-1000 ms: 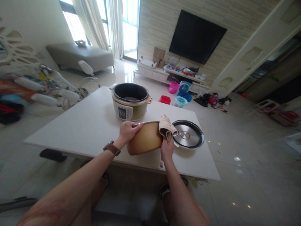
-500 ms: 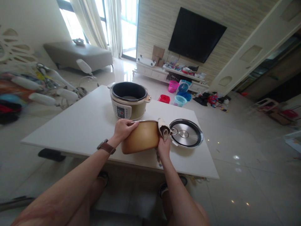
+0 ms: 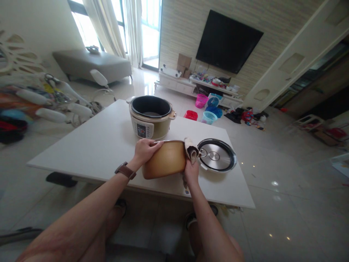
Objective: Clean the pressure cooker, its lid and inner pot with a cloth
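A gold-coloured inner pot [image 3: 166, 160] is held tilted over the front part of the white table. My left hand [image 3: 144, 152] grips its left rim, thumb along the top edge. On the pot's right side, my right hand [image 3: 192, 171] is closed on a beige cloth [image 3: 192, 151] that lies against the wall and rim. The inside of the pot is hidden from me. Behind it stands the cooker body [image 3: 151, 118], uncovered, with a dark interior and a control panel in front. To the right, a round lid [image 3: 217, 155] lies with its metal inner face up.
The white table [image 3: 89, 145] carries the cooker parts. Beyond it on the floor are a red basket [image 3: 191, 115], a light-blue basket [image 3: 209, 117] and a pink basket [image 3: 201, 100]. A bench [image 3: 92, 65] stands back left; a TV [image 3: 229, 40] hangs on the wall.
Hardly anything differs. The whole view has shifted slightly, and both hands keep their hold on the pot and cloth.
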Available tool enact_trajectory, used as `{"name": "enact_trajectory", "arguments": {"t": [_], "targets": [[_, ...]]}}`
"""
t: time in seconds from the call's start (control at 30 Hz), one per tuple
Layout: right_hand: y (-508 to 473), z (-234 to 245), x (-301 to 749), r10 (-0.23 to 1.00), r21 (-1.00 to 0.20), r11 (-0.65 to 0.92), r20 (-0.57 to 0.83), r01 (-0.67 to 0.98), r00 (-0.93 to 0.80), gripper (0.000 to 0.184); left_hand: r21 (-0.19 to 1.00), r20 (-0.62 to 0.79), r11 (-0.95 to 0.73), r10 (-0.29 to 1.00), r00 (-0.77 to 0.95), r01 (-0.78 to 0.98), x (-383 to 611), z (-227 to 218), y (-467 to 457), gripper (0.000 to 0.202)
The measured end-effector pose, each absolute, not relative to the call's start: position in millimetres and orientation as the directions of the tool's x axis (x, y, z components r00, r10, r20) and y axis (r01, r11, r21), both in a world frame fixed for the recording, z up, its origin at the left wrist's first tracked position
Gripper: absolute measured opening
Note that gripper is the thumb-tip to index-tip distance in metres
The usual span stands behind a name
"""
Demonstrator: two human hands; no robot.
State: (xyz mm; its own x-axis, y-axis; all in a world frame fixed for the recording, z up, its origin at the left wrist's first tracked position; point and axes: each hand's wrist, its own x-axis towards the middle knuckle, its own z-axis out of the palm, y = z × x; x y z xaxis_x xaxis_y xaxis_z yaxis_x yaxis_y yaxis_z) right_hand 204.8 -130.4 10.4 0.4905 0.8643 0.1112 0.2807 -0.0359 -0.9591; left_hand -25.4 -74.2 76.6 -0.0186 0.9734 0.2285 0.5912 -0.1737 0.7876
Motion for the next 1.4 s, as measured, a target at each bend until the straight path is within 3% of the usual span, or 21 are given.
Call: {"name": "enact_trajectory", "arguments": {"t": [0.73, 0.9, 1.0, 1.1, 1.2, 1.27, 1.4], "targets": [[-131.4, 11.1, 204.5, 0.866, -0.952, -0.045, 0.114, 0.302, 0.487, 0.043, 0.792, 0.245, -0.175, 0.969, -0.041, 0.585, -24.7, 74.5, -73.3, 0.064], [-132.3, 12.9, 203.1, 0.855, -0.950, 0.007, 0.168, 0.313, 0.490, 0.046, 0.784, 0.252, -0.181, 0.967, -0.039, 0.593, -24.6, 73.0, -73.0, 0.065], [-139.4, 23.5, 201.9, 0.860, -0.883, 0.107, 0.313, 0.457, 0.403, 0.040, 0.788, 0.244, -0.167, 0.968, -0.052, 0.593, -23.6, 72.1, -73.0, 0.066], [-149.1, 35.0, 199.5, 0.836, -0.704, 0.301, 0.519, 0.643, 0.178, 0.036, 0.785, 0.232, -0.152, 0.971, -0.058, 0.600, -22.2, 72.5, -74.0, 0.067], [-154.2, 40.0, 196.2, 0.799, -0.542, 0.414, 0.601, 0.731, -0.007, 0.037, 0.789, 0.220, -0.140, 0.974, -0.062, 0.598, -21.4, 73.0, -74.7, 0.065], [-152.6, 39.3, 195.1, 0.807, -0.564, 0.408, 0.590, 0.718, 0.005, 0.040, 0.797, 0.205, -0.126, 0.976, -0.070, 0.591, -21.6, 72.7, -74.4, 0.064], [-141.4, 32.1, 198.7, 0.871, -0.792, 0.257, 0.438, 0.553, 0.222, 0.044, 0.810, 0.205, -0.123, 0.976, -0.079, 0.574, -22.6, 71.5, -73.2, 0.065]]}}
